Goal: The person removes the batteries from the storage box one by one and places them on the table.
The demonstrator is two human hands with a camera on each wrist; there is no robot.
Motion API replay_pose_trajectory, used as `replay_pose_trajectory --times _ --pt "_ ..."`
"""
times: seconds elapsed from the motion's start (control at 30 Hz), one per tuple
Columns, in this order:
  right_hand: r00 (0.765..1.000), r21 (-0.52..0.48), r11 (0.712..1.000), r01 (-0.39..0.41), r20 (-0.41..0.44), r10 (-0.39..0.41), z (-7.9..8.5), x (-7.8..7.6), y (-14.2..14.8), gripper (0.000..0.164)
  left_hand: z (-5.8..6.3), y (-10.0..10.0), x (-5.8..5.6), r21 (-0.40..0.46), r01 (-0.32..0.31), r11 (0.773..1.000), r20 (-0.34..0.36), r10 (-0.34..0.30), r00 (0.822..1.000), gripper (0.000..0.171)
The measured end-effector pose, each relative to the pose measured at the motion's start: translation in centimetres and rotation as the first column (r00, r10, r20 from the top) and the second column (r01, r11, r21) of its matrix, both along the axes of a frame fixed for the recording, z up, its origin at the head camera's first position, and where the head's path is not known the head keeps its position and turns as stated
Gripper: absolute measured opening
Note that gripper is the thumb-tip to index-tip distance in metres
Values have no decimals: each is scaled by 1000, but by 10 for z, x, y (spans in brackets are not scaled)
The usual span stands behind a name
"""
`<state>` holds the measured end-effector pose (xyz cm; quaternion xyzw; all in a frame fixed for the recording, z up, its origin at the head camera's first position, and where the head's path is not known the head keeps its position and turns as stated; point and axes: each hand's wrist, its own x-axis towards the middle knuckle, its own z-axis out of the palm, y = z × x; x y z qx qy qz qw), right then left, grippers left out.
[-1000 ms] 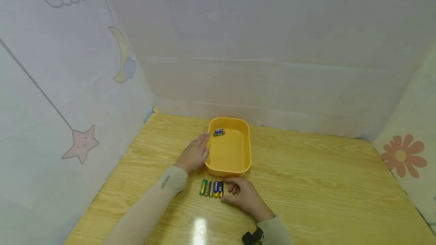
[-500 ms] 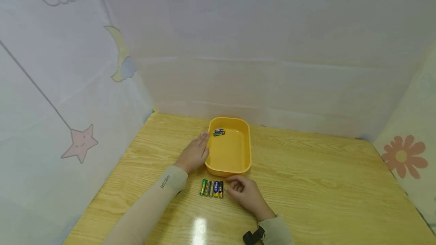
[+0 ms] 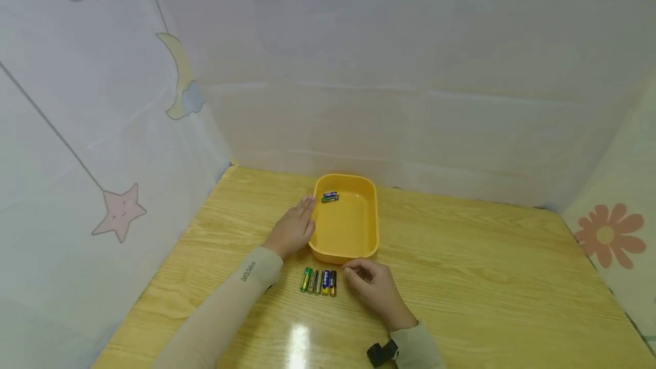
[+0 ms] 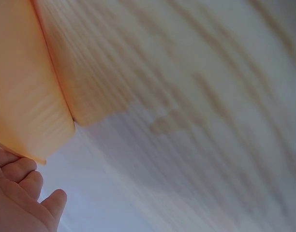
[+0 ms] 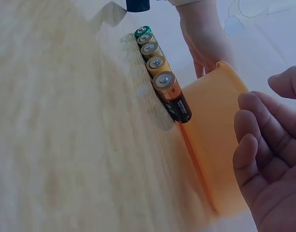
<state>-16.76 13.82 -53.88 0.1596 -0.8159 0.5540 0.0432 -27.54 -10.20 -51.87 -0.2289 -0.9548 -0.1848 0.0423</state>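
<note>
— What is the left hand [image 3: 290, 228] doing?

— Its fingers are lying nearly straight against the left side of the yellow tray [image 3: 344, 229]. From the left wrist view I'm seeing them touching the rim, with the tray's outer wall standing on the wooden table [image 3: 461, 272].

— And the right hand [image 3: 375, 292]? From the head view, its thumb and forefinger are bending close together, and I can't tell whether they're pinching something.

— The right wrist view is showing more: the fingers are curling loosely, a gap is parting them from the thumb, and they're holding nothing.

— Where are the batteries lying?

— Five batteries [image 3: 319, 282] are lying side by side in front of the tray's near wall. The green battery [image 3: 306, 279] is lying farthest from the right hand; the black-and-copper battery [image 5: 172, 96] is lying nearest, just beside it but apart. Their round metal ends are facing the right wrist camera.

— I'm also spotting two batteries [image 3: 330, 197] inside the tray, towards its far left corner.

— Only the head view is showing those. It's also showing a black strap [image 3: 382, 353] circling the right wrist.
</note>
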Motion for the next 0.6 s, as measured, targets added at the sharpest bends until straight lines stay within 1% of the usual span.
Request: replay_pose_trajectory --times 0.17,0.3,0.43,0.5,0.6 --pt "1000 -17 1000 -13 1 13 10 2 0 13 1 0 0 5 3 1000 6 -3 1000 58" --pt "997 -56 997 -52 -54 49 18 1 2 14 2 1 1 2 6 1000 11 -6 1000 58" --pt "990 -102 991 -89 -114 78 30 -6 3 12 1 2 0 2 7 1000 4 -7 1000 58" --pt "989 -123 988 -97 -119 82 38 -11 2 11 1 2 -1 5 5 1000 -2 -5 1000 57" --pt "990 -124 988 -92 -120 77 49 -20 -1 11 1 2 0 5 1 1000 0 -1 1000 57"
